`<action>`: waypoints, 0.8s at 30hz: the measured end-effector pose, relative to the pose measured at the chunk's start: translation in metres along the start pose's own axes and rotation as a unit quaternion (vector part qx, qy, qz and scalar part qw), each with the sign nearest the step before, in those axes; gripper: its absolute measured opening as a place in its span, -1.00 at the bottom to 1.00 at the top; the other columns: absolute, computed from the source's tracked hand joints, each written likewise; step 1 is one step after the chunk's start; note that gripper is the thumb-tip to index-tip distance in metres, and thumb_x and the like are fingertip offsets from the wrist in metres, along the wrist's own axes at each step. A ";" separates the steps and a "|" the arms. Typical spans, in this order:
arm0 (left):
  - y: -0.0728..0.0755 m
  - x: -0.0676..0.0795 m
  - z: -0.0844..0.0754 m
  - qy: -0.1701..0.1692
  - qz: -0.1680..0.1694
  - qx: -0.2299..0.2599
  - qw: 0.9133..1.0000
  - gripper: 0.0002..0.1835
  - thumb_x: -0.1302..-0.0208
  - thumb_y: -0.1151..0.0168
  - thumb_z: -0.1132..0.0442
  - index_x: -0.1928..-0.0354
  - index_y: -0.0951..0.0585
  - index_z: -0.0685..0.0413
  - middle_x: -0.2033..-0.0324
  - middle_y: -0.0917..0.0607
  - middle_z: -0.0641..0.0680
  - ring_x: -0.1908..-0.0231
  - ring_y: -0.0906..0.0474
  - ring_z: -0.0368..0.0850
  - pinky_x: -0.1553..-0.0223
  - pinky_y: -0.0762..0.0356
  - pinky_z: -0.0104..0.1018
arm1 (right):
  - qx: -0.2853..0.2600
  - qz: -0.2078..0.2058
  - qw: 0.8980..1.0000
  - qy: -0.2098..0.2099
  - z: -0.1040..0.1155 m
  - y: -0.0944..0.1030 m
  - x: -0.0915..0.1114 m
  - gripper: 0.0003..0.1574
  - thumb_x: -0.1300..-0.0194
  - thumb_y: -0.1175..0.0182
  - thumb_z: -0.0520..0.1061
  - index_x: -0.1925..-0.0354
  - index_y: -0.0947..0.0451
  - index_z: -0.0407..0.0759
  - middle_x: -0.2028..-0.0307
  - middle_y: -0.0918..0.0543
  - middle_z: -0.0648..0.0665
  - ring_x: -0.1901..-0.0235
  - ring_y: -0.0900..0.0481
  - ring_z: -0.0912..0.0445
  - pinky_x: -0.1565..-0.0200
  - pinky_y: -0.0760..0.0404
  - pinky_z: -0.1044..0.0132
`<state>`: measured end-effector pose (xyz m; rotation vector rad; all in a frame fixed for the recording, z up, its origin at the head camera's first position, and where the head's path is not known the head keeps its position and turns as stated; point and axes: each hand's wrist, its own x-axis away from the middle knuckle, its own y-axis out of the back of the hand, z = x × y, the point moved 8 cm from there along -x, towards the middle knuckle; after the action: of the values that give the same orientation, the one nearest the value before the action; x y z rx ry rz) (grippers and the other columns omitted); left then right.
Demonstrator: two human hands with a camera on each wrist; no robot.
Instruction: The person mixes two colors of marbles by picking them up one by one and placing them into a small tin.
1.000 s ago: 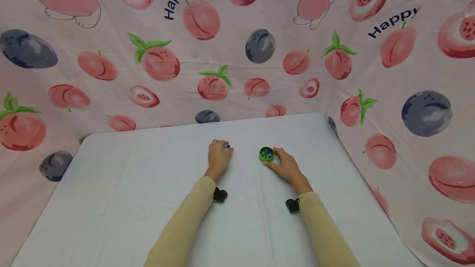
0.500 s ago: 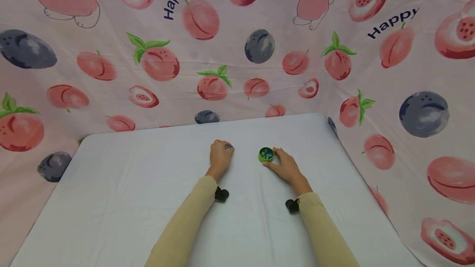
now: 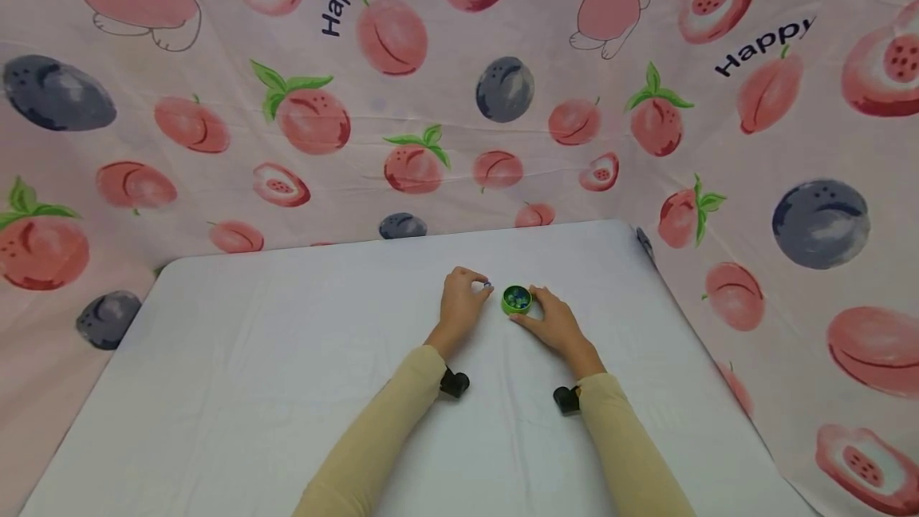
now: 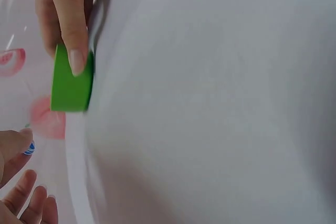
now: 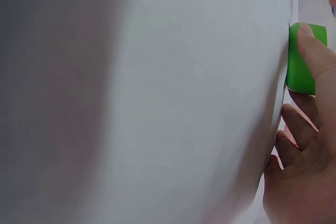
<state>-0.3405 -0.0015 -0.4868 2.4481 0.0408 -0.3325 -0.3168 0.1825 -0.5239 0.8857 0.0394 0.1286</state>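
Note:
My left hand pinches a small blue-and-white striped bead between thumb and forefinger, its other fingers spread apart in the left wrist view. Just to its right, a small round green tub stands upright on the white table. Several small blue and green shiny pieces lie inside the tub. My right hand grips the tub from its right side, thumb on the near wall and fingers round the far side. In the right wrist view the thumb lies along the green wall.
A white cloth covers the table. Behind it and along the right side hangs a pink curtain printed with fruit. A small black camera sits at the left wrist and another at the right.
My left hand has moved right, carrying the bead up close to the green tub. The right hand and the tub have stayed in place.

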 end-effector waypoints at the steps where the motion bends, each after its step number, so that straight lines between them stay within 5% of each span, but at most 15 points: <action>1: -0.001 0.001 -0.003 -0.004 0.001 0.001 1.000 -0.80 -0.37 -0.45 0.29 0.07 -0.80 0.28 0.03 -0.68 0.25 -0.07 -0.58 0.20 -0.17 -0.58 0.04 | -0.001 -0.001 1.000 0.001 0.000 0.000 0.000 -0.01 -0.44 -0.37 0.12 -0.54 -0.26 -0.41 -0.52 -0.34 -0.40 -0.58 -0.16 -0.30 -0.54 -0.17 -0.24; 24: -0.029 0.014 -0.032 -0.041 0.051 0.003 0.998 -0.79 -0.34 -0.49 0.26 0.07 -0.81 0.22 -0.06 -0.63 0.24 -0.09 -0.50 0.18 -0.13 -0.58 0.00 | -0.004 0.002 1.000 0.006 0.004 0.001 0.000 0.01 -0.45 -0.37 0.13 -0.56 -0.23 -0.37 -0.55 -0.30 -0.39 -0.60 -0.12 -0.29 -0.56 -0.14 -0.21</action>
<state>-0.3227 0.0398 -0.4842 2.4300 -0.1200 -0.3890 -0.3169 0.1802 -0.5209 0.8766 0.0484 0.1388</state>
